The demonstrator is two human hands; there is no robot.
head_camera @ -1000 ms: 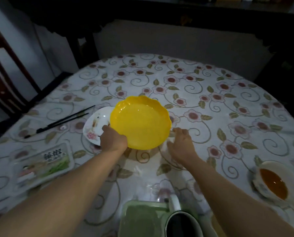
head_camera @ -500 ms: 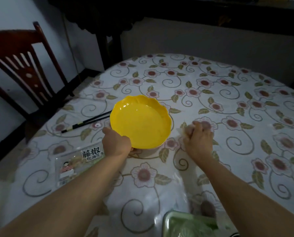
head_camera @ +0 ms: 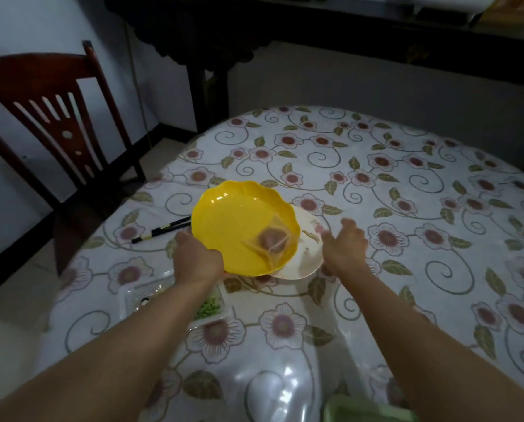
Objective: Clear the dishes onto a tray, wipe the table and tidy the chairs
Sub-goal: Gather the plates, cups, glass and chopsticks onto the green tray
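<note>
My left hand (head_camera: 197, 259) grips the near-left rim of a yellow scalloped plate (head_camera: 236, 226), held just above the table. A crumpled clear plastic wrapper (head_camera: 271, 239) lies inside the plate at its right side. Under the plate's right edge sits a white patterned plate (head_camera: 308, 260) on the table. My right hand (head_camera: 344, 243) hovers beside the white plate with fingers apart, holding nothing; it is blurred. Black chopsticks (head_camera: 163, 229) lie on the table to the left of the yellow plate.
The floral tablecloth (head_camera: 407, 193) covers a round table. A clear plastic food tray (head_camera: 206, 309) with green bits lies under my left forearm. A green tray's corner (head_camera: 367, 409) shows at the bottom edge. A dark wooden chair (head_camera: 50, 117) stands at the left.
The wrapper my right hand was closed on now lies in the yellow plate, and that hand has opened. The yellow plate now overlaps the white plate. The view shifted left.
</note>
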